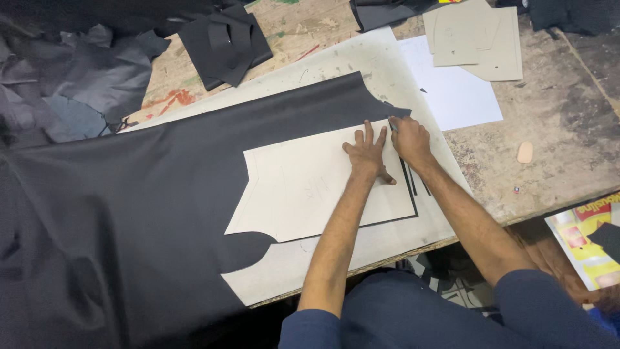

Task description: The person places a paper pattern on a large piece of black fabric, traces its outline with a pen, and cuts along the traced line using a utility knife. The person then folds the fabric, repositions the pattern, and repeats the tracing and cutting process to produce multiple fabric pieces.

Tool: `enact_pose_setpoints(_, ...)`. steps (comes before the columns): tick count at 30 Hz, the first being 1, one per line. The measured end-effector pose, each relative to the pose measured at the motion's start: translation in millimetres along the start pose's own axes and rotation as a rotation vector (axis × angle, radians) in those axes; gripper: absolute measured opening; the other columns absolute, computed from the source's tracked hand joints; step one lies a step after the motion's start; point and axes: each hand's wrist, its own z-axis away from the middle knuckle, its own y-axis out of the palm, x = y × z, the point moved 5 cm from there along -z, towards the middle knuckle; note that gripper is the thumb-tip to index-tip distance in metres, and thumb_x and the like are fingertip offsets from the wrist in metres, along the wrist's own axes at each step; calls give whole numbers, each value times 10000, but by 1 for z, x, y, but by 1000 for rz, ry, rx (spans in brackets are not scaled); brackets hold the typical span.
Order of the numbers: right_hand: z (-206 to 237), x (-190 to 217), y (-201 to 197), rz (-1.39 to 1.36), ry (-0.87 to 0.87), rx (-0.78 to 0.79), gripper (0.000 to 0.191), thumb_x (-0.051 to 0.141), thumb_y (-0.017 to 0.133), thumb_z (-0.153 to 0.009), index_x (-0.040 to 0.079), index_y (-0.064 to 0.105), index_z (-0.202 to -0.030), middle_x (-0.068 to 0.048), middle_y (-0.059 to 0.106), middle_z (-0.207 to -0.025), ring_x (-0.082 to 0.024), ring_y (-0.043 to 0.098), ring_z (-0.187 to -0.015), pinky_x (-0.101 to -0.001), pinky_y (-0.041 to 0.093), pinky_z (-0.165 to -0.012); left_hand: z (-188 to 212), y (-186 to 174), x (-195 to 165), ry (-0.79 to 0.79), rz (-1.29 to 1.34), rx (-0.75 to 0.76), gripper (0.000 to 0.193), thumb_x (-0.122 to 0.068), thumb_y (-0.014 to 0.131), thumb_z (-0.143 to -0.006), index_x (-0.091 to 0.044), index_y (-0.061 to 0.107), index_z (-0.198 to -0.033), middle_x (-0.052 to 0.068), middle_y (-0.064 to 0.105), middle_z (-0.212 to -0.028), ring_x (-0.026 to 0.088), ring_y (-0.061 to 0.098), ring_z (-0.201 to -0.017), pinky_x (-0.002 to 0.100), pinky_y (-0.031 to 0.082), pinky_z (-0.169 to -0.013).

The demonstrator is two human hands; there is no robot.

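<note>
On the bench (555, 129), the left hand (367, 154) presses fingers spread flat on a pale card pattern (303, 187) lying over black fabric (161, 194), while the right hand (409, 139), fingers together, pinches a small tool at the pattern's far right edge.

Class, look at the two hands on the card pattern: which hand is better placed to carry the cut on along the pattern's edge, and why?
Probably the right hand: it sits at the edge of the card pattern, apparently gripping a small tool. The left hand lies flat, pinning the pattern on the black fabric.
</note>
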Motion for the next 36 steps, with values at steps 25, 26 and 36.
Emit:
enact_pose_setpoints(25,256,-47,-118,40,61,47,331,118,632,-980,97,676,-1308,-146,687,-1189,-379,670,-1036,-461,548,-850,115,63,121,263,453,-465,564,-173,870,-717,-138,736,-1263,181,420,-1577,347,472,-1380,437,427,-1139)
enact_pose_setpoints(26,255,-42,-121,46,7,32,329,104,629,-984,90,671,-1310,-137,685,-1201,-374,670,-1054,-452,550,-860,141,74,151,181,461,-537,500,-162,868,-726,-125,764,-1214,193,508,-1510,354,512,-1336,439,447,-1108)
enact_pose_setpoints(36,201,132,68,-208,-697,262,251,79,648,-947,127,755,-1169,-39,760,-1047,-183,718,-779,-297,580,-569,240,92,239,-273,386,-491,914,-376,978,-535,-206,649,-1370,152,490,-1430,314,482,-1290,473,459,-1035)
